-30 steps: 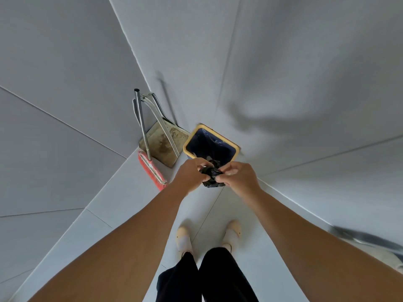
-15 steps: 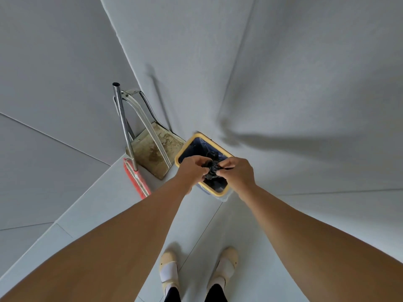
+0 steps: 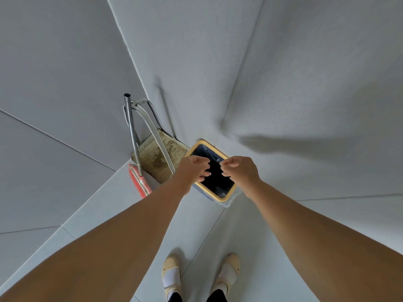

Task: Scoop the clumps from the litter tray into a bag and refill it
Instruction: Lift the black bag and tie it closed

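A small bin with a yellow rim [image 3: 221, 199] and a dark liner stands on the floor in the corner. My left hand [image 3: 193, 170] hovers over its left side with fingers loosely spread and holds nothing. My right hand [image 3: 239, 171] hovers over its right side, fingers loosely curled and empty. The black bag is not visible in my hands; the bin's inside [image 3: 214, 175] is dark and I cannot make the bag out there. No litter tray is in view.
A dirty metal dustpan [image 3: 160, 152] with a long handle leans in the corner left of the bin. A red brush [image 3: 139, 183] with a metal pole stands beside it. White walls close in behind. My feet [image 3: 171, 273] stand on pale floor tiles.
Both hands were pinching a small black bag above the bin. Now they have let go and moved apart, and the bag is gone from them. The view has moved closer to the bin.
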A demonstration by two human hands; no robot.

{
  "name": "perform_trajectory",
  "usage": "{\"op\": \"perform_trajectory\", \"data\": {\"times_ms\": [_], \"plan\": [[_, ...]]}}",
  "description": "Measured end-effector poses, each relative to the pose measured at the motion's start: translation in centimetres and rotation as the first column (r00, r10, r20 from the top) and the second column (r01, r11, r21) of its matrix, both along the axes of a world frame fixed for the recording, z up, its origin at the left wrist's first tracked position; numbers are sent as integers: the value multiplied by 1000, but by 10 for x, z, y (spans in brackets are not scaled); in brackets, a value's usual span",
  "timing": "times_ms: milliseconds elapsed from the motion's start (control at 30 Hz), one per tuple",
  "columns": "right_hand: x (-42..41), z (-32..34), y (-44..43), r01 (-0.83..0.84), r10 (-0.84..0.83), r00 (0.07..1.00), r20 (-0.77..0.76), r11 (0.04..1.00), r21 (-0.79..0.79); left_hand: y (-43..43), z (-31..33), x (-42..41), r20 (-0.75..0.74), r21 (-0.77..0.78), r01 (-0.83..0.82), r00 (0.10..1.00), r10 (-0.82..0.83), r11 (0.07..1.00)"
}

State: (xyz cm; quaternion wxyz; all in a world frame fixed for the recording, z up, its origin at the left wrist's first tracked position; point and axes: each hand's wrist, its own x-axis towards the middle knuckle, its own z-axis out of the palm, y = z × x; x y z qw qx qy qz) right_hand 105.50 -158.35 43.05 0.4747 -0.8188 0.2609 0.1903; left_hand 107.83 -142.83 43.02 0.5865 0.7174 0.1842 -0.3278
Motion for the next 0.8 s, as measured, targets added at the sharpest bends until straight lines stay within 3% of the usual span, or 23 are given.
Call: {"op": "perform_trajectory", "data": {"times_ms": [500,800], "plan": [[-76,186,60,-223,226,974,-31,971,82,75,182,-95,46,-24,39,998,-38,999],[-128,229,118,-227,243,967,-72,957,182,143,238,-156,6,-60,-149,989,150,987]]}}
